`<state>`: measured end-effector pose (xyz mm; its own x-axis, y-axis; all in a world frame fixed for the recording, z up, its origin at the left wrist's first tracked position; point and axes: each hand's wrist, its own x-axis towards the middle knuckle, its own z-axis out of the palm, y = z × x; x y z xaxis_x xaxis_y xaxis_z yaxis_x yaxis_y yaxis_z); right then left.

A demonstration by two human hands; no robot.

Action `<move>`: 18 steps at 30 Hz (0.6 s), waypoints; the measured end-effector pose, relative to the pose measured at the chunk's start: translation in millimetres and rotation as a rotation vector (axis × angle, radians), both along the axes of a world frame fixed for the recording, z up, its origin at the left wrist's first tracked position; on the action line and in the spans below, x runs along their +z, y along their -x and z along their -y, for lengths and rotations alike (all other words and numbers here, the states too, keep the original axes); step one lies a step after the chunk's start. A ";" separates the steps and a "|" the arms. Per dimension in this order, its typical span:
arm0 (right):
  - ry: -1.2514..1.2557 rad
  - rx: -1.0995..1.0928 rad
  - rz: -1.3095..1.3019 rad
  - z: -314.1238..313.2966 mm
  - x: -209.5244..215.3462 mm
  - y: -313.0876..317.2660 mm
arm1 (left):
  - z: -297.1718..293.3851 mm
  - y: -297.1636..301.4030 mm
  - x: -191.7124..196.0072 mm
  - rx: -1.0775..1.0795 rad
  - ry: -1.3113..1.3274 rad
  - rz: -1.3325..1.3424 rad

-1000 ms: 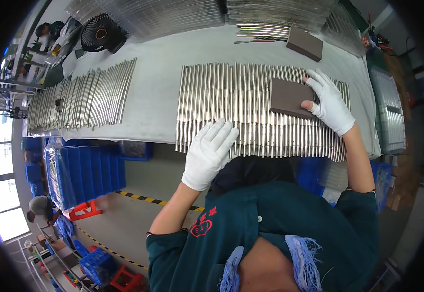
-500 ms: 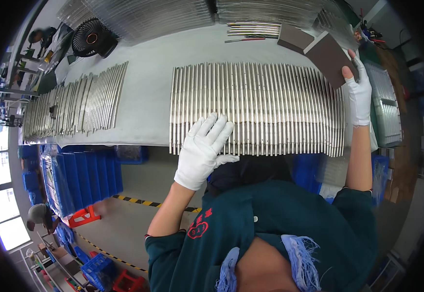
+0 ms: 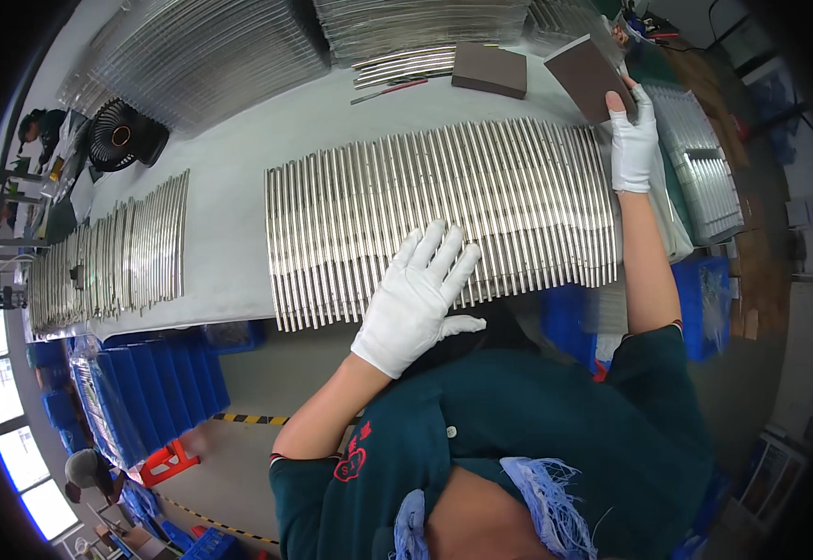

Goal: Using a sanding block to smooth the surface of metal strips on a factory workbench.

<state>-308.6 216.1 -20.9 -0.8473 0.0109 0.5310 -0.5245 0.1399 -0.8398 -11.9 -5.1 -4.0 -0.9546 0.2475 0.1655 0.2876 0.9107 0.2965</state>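
Gloved hands work a row of polished metal rods [image 3: 444,210] laid side by side along the near edge of a grey table [image 3: 229,149]. The left hand [image 3: 416,299], in a white glove, lies flat on the rods at the near edge, fingers [image 3: 439,247] spread. The right hand [image 3: 632,140], also gloved, reaches to the row's far right end, its fingers pinching a brown sanding block [image 3: 591,77] held tilted above the table. A second block [image 3: 489,69] lies toward the far edge, a smaller batch of rods [image 3: 117,252] toward the left end, beside a black fan [image 3: 119,142].
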 end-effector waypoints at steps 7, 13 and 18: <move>0.060 0.041 -0.021 -2.6 -6.1 1.1 | -23.8 17.2 -5.2 0.002 0.015 -0.054; -0.062 0.257 0.100 6.3 10.3 -24.8 | -23.1 9.0 -22.7 0.046 0.020 -0.210; -0.485 0.418 0.057 16.7 22.1 -64.1 | -18.7 7.2 -21.6 -0.014 0.039 -0.261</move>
